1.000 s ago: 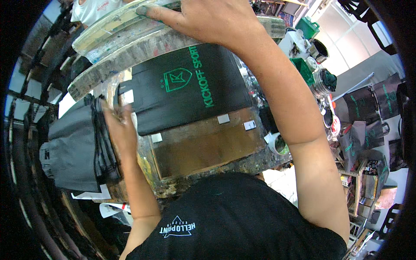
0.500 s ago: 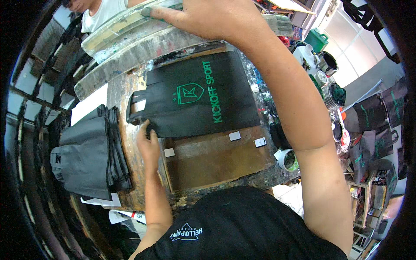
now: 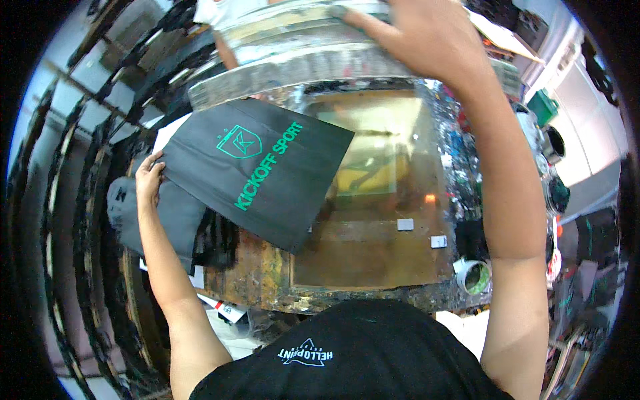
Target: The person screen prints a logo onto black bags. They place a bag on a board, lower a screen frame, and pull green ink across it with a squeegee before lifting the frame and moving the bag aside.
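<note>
My left hand (image 3: 150, 177) is closed on one edge of a flat black bag (image 3: 293, 187) with a green printed crest and green lettering. The bag hangs tilted over the left part of the work table, partly above a stack of black bags (image 3: 170, 220). At the top, my right hand (image 3: 433, 40) is at the raised wooden screen-printing frame (image 3: 287, 83), its thumb laid along the frame; its other fingers are cut off by the picture's edge. Below the frame lies the bare brown printing board (image 3: 373, 260), shiny in its upper part.
Small pale tabs (image 3: 405, 225) stick to the board. A tub with green ink (image 3: 476, 277) stands at the table's right edge. Dark racks (image 3: 93, 200) line the left, and a green jug (image 3: 543, 107) stands far right. Another person's arm (image 3: 225, 50) shows beyond the frame.
My left hand has drawn the printed bag off the board, up and to the left, turning it toward the stack. My right hand stays at the raised frame. The view has shifted.
</note>
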Motion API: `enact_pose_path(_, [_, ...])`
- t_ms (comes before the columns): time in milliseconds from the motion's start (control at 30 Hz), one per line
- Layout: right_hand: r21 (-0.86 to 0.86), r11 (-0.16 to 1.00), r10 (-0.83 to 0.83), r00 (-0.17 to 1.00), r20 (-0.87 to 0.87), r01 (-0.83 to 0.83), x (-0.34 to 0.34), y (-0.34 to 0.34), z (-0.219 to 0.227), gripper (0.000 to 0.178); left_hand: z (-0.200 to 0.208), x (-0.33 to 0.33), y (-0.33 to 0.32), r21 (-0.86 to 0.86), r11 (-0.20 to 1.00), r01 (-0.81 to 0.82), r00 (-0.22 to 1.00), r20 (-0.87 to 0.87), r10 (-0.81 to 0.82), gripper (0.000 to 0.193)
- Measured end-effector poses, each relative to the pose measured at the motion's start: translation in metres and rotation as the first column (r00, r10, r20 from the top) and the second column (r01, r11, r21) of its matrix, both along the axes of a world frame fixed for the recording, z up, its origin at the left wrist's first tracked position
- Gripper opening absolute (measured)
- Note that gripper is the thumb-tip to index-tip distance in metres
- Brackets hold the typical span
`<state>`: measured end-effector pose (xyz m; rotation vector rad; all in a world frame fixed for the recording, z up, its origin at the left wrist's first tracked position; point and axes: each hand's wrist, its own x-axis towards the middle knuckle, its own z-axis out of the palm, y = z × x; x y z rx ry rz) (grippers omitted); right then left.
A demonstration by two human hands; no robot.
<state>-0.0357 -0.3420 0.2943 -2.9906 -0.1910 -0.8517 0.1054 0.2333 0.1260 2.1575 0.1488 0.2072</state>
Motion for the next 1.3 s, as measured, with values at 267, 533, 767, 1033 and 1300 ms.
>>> enact_pose_path(267, [-0.034,0.999,0.048,0.962,0.268,-0.04,0.002,-0.011,-0.019,0.052,-0.084,-0.079,0.018,0.469,0.799,-0.378,0.86,0.498,0.114,0.065])
enact_pose_path(533, [-0.004,1.0,0.031,0.98,0.197,-0.031,-0.004,0.002,-0.009,0.047,-0.109,-0.207,-0.02,0.836,0.493,-0.24,0.971,0.215,0.108,0.066])
enact_pose_path(767, [-0.012,1.0,-0.002,0.984,0.177,0.004,-0.009,0.005,-0.014,0.048,-0.09,-0.199,-0.027,0.854,0.503,-0.137,0.986,0.069,0.15,0.044])
enact_pose_path(1033, [0.001,1.0,-0.011,0.99,0.138,0.011,-0.018,0.012,-0.009,0.049,-0.081,-0.188,-0.024,0.798,0.569,-0.2,0.979,0.137,0.152,0.031])
enact_pose_path(1300, [0.026,0.999,0.039,0.981,0.191,-0.045,-0.014,0.004,-0.017,0.049,-0.032,-0.172,-0.022,0.776,0.616,-0.134,0.982,0.185,-0.02,0.024])
